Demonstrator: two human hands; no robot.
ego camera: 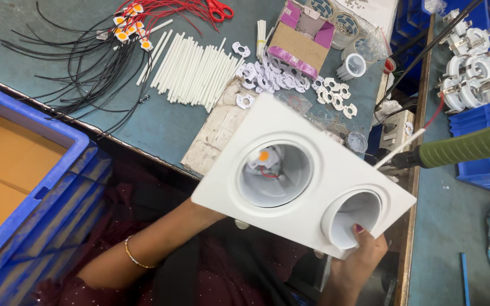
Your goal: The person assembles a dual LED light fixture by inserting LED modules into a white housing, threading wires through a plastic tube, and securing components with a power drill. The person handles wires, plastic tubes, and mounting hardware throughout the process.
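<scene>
White plastic: we hold a twin-socket lamp housing (299,175) tilted above the desk's (165,122) near edge, our right hand (358,258) clamped on its lower corner with the thumb hooked inside the empty round socket (351,218). Our left hand's fingers are hidden beneath the housing, so we cannot tell their state. White tubes (191,71) and black wires (83,68) lie toward the desk's far edge.
</scene>
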